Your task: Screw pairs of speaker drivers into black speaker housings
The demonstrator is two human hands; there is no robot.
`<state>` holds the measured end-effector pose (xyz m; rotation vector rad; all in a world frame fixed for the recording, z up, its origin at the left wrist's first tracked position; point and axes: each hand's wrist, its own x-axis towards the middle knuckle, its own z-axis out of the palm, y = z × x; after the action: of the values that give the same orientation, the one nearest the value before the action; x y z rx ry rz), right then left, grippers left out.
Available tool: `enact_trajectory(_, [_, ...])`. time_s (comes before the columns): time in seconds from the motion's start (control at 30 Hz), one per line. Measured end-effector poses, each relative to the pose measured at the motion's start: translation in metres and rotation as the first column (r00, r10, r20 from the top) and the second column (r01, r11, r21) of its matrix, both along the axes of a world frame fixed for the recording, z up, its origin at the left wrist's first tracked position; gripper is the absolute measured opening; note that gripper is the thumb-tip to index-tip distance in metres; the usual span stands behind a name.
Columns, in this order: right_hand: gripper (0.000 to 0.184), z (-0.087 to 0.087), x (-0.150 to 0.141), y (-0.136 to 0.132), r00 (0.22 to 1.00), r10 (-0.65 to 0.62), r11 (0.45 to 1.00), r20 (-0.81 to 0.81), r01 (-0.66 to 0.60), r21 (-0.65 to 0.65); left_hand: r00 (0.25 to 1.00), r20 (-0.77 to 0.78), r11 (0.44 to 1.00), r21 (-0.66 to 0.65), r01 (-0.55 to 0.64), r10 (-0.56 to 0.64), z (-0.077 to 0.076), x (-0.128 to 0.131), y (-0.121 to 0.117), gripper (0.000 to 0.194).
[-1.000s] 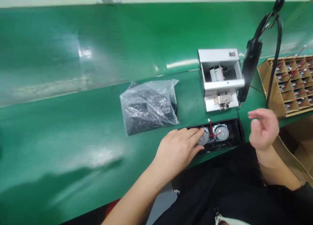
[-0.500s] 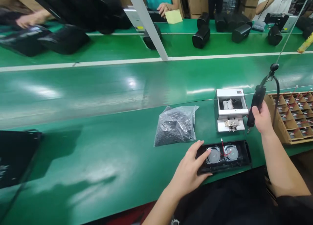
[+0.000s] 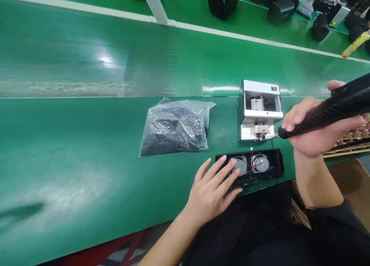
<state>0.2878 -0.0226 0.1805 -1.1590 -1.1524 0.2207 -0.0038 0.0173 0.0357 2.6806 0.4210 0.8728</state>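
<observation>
A long black speaker housing (image 3: pixel 274 165) lies near the table's front edge, with two round silver speaker drivers (image 3: pixel 260 164) in it and a red wire running between them. My left hand (image 3: pixel 212 187) rests with spread fingers on the housing's left end, its fingertips over the left driver. My right hand (image 3: pixel 315 131) is wrapped round a black electric screwdriver (image 3: pixel 329 109), whose tip points left at the front of a silver screw feeder (image 3: pixel 261 114). The feeder stands just behind the housing.
A clear plastic bag of black parts (image 3: pixel 176 127) lies left of the feeder. At the right, partly behind my right arm, is a cardboard box with dividers (image 3: pixel 343 143). Several black speaker cabinets (image 3: pixel 222 3) stand across the green line, beyond a white strip and a post (image 3: pixel 156 6).
My right hand, free at first, has taken hold of the hanging screwdriver and tilted it, bringing its tip to the screw feeder. My left hand stays on the housing, its fingers more spread.
</observation>
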Motion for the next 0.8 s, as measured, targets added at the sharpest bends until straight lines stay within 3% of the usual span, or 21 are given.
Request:
enact_trajectory(0.17, [0.058, -0.020, -0.017, 0.033, 0.997, 0.035, 0.994, -0.068, -0.028, 0.103, 0.991, 0.134, 0.999, -0.038, -0.017, 0.022, -0.014, 0.009, -0.009, 0.036])
enact_trajectory(0.37, [0.056, -0.039, -0.018, 0.040, 0.982, 0.097, 0.982, -0.164, -0.067, 0.179, 0.984, 0.176, 0.998, -0.063, 0.003, 0.008, -0.020, 0.009, -0.007, 0.035])
enact_trajectory(0.8, [0.061, -0.040, -0.016, 0.043, 0.979, -0.003, 0.992, -0.205, 0.029, 0.124, 0.987, 0.161, 0.998, -0.069, -0.004, 0.015, -0.017, 0.009, -0.007, 0.033])
